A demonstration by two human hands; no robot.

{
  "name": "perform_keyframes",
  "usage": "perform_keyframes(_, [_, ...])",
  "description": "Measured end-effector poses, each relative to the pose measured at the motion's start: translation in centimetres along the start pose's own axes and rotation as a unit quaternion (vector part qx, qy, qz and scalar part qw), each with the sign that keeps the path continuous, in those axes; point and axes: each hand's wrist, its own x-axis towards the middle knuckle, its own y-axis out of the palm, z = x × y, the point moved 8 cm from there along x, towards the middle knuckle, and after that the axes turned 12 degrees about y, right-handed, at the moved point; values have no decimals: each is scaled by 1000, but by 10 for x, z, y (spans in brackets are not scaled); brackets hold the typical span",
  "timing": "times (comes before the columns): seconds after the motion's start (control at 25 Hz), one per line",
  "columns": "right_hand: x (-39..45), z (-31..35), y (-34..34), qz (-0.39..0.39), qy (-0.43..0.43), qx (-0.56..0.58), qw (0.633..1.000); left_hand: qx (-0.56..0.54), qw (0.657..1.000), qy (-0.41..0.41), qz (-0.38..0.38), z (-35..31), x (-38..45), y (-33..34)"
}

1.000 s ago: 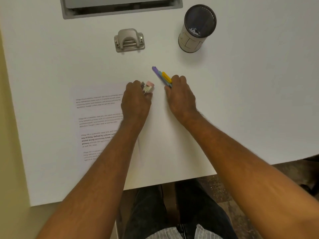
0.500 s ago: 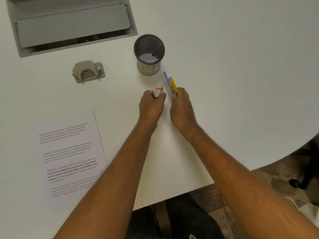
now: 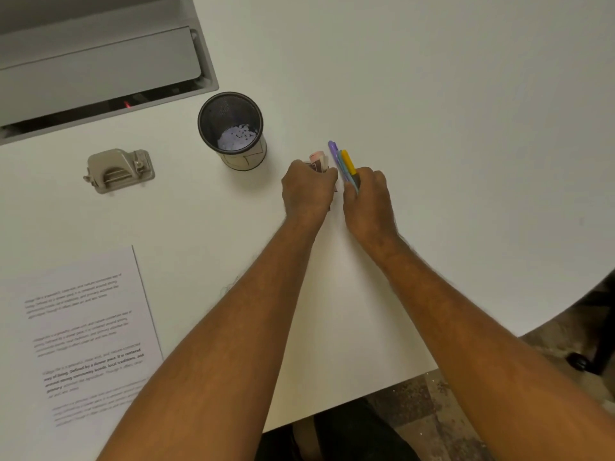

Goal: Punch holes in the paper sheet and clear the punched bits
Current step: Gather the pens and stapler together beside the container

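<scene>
We see the left hand (image 3: 307, 189) with its grip closed around a small pink-topped object (image 3: 318, 160) and the right hand (image 3: 367, 197) clasping a bundle of pens (image 3: 344, 163). The paper sheet (image 3: 83, 331) lies on the white table (image 3: 432, 128) at lower left, the hole punch (image 3: 118, 170) beyond it, beside a mesh cup (image 3: 233, 131) holding punched bits (image 3: 237, 138).

Both my hands sit mid-frame: left hand (image 3: 307, 189) is closed around some small pinkish items (image 3: 318, 160), right hand (image 3: 367, 197) grips a bunch of pens (image 3: 342, 161). Mesh cup (image 3: 232, 129) with paper bits, hole punch (image 3: 118, 170) upper left, printed sheet (image 3: 83, 331) lower left.
</scene>
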Motion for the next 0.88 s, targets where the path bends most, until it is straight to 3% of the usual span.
perform_keyframes(0.32, [14, 2, -16, -55, -28, -30, 998, 71, 997, -3, 6, -15, 14, 5])
perform_keyframes(0.48, [20, -3, -22, -49, -12, 42, 998, 117, 993, 0, 5, -19, 12, 1])
perform_keyframes(0.88, [27, -6, -23, -54, -8, 51, 997, 100, 994, 33, -8, -16, 2, 6])
